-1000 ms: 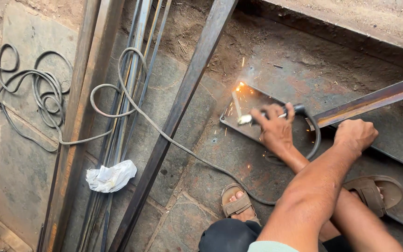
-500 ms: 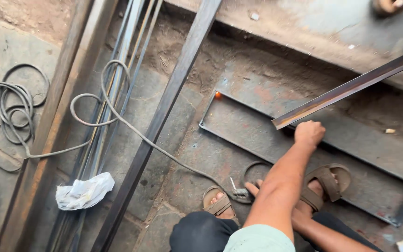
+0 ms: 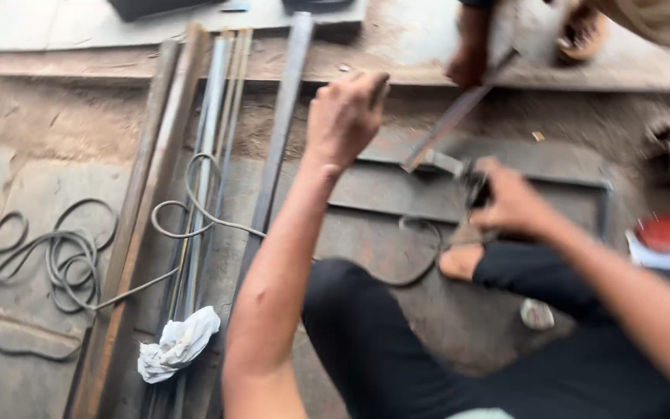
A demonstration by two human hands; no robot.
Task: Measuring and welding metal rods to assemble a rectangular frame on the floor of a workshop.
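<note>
My left hand [image 3: 347, 116] is raised above the floor, its fingers curled in with nothing visible in them. My right hand [image 3: 509, 203] grips a dark welding electrode holder [image 3: 474, 186], whose cable [image 3: 420, 248] loops back past my knee. The holder sits at the low end of a slanted steel bar [image 3: 459, 116]. Another person's hand [image 3: 467, 62] holds that bar higher up. A flat rectangular steel frame [image 3: 575, 185] lies under the bar on the floor. The picture is blurred by motion.
Long steel bars and rods [image 3: 211, 155] lie side by side on the left, with a white rag [image 3: 176, 345] on them. A coiled cable [image 3: 56, 264] lies at far left. A sandalled foot [image 3: 583, 31] stands at top right. At the right edge sits a red round lid [image 3: 661, 231].
The view has swung around. My left hand has come off the bar and lifted. My right hand has brought the holder up to the bar's low end, and another person's hand has appeared on the bar.
</note>
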